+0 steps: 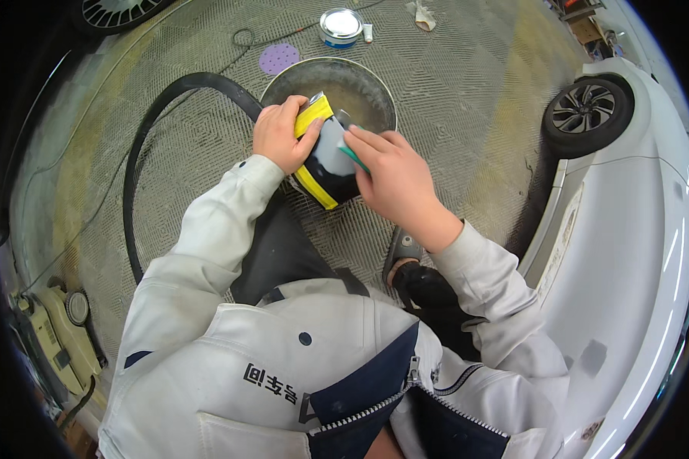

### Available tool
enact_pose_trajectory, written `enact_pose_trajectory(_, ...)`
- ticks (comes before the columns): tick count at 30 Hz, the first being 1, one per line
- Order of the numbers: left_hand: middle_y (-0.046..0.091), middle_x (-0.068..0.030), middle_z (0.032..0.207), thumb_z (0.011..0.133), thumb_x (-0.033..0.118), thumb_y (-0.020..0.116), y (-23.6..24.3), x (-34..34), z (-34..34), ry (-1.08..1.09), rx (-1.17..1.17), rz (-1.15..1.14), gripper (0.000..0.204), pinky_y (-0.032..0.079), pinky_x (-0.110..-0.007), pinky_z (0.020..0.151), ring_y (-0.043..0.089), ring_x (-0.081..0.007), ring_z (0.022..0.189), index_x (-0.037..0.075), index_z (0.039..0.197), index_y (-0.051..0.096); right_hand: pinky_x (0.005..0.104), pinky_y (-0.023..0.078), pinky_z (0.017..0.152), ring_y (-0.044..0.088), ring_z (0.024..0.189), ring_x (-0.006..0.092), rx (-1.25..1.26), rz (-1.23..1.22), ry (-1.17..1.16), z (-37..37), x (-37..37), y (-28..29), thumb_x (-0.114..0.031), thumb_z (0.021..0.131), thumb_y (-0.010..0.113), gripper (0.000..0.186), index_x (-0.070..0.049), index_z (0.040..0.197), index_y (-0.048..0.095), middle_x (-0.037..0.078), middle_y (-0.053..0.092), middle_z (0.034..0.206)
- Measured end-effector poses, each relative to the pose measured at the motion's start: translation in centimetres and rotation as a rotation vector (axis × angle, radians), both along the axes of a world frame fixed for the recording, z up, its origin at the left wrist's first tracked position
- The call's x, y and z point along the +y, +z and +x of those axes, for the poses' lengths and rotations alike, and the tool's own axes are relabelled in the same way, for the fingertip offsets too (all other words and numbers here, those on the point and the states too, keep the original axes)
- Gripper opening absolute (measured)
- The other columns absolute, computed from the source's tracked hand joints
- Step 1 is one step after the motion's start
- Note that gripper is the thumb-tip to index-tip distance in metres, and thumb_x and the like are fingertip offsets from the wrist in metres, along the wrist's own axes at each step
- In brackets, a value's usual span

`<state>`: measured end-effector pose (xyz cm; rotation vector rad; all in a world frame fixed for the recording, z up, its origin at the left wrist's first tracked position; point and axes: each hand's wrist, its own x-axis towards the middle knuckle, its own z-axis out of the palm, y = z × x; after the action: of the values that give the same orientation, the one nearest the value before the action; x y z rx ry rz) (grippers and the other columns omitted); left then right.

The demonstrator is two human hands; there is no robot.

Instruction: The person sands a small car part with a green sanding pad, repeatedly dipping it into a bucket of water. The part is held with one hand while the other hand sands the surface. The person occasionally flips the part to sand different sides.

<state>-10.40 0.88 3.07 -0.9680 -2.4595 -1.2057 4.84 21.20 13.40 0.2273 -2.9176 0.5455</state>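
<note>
My left hand [282, 136] grips the upper left edge of a black part [337, 182] with a grey patch and yellow tape [311, 183] along it. The part is held over a round metal basin [378, 86]. My right hand [396, 176] has its fingers pressed round a green pad [350, 156] on the grey patch; much of the pad is hidden by the fingers.
A thick black hose [151, 130] curves left of the basin. Beyond lie a purple disc [279, 58], a tin [341, 27] and a small tube [367, 33]. A white car [628, 252] stands along the right; a beige machine [60, 344] is lower left.
</note>
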Motion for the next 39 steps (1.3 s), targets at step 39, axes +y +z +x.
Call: enact_pose_trajectory(39,0.083,-0.0162,0.107,0.108,0.039,0.074,-0.5,0.5,-0.4,0.012,0.012,0.006,0.035,0.055,-0.052,0.098,0.076,-0.0424,0.102,0.008,0.123,0.071,0.0437,0.068,0.091,0.075,0.117,0.0344,0.203,0.085,-0.048,-2.2,-2.3,-1.8,-0.009,0.084,0.079,0.055,-0.008,0.139,0.077,0.005,0.079,0.146)
